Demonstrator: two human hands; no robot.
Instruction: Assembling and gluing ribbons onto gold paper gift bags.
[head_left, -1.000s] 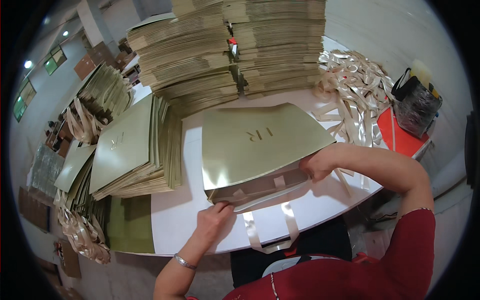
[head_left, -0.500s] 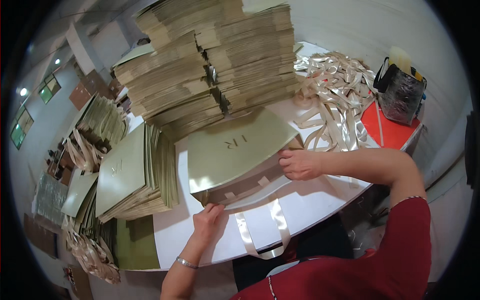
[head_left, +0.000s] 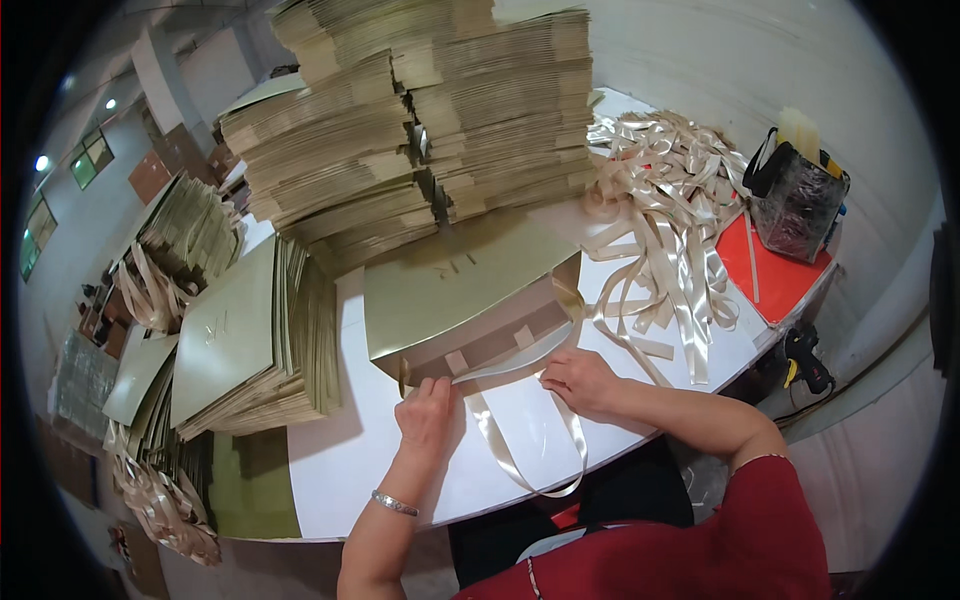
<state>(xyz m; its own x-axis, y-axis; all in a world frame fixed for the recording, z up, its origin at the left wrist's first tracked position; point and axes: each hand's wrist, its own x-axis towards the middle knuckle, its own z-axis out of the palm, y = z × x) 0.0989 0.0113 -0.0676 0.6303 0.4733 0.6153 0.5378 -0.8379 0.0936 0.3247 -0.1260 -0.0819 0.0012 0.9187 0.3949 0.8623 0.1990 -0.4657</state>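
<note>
A gold-green paper bag [head_left: 470, 290] lies on the white table in front of me, its mouth facing me and gaping. Two pale tabs show on its inner wall, and a white strip runs along the lower rim. A cream satin ribbon handle [head_left: 497, 440] hangs from that rim in a loop toward me. My left hand [head_left: 427, 412] is closed on the rim near the left corner of the mouth. My right hand [head_left: 582, 381] is pinched where the ribbon's right end meets the rim; the fingertips partly hide what they grip.
Tall stacks of folded bags [head_left: 330, 150] stand behind the bag. More bags [head_left: 235, 335] are piled at left, some with ribbon handles. Loose ribbons [head_left: 670, 190] heap at back right, beside a red sheet [head_left: 770, 270] and a plastic-wrapped container [head_left: 800, 200]. A black glue gun [head_left: 808, 362] hangs by the right edge.
My right hand has moved left and nearer to me, from the right corner of the mouth to the ribbon's right end. The mouth gapes wider. My left hand stays by the left corner.
</note>
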